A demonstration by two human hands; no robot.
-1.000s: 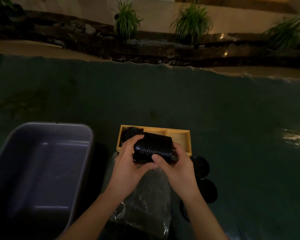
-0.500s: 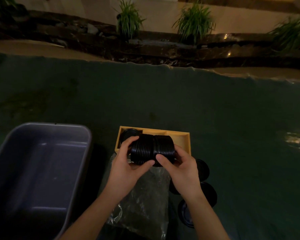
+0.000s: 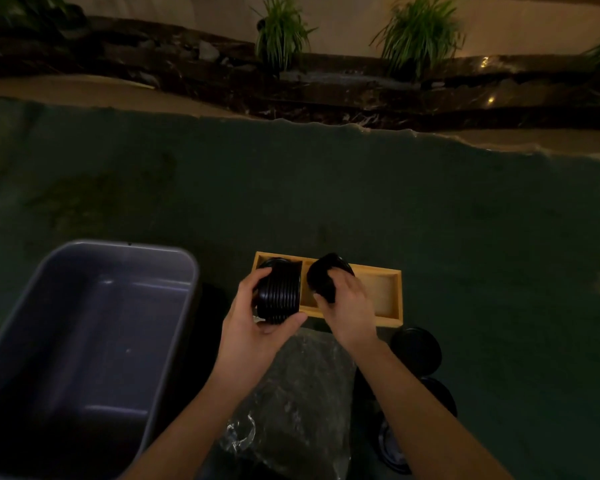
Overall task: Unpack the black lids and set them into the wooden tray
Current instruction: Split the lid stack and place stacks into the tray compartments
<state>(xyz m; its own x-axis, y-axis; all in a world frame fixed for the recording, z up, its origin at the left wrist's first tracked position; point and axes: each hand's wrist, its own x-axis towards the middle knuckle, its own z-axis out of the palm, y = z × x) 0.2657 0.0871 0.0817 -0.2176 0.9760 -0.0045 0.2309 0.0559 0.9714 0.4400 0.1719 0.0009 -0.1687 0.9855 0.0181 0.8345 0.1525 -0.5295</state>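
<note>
The wooden tray (image 3: pixel 385 296) lies on the dark green cloth, split into compartments. My left hand (image 3: pixel 253 327) grips a stack of black lids (image 3: pixel 280 295) on its edge, over the tray's left compartment, where another black lid (image 3: pixel 274 262) lies. My right hand (image 3: pixel 347 303) holds a second, smaller stack of black lids (image 3: pixel 323 275) over the tray's middle compartment. The right compartment shows bare wood. Loose black lids (image 3: pixel 417 351) lie on the cloth to the right of my right forearm.
A large grey plastic tub (image 3: pixel 84 348) stands at the left. A crumpled clear plastic bag (image 3: pixel 302 410) lies between my forearms. The cloth's far edge (image 3: pixel 326 124) meets a stone ledge with potted plants (image 3: pixel 281 29).
The single stack held in both hands has been pulled apart into two. My left hand moved its part left, my right hand carried its part forward over the tray's middle.
</note>
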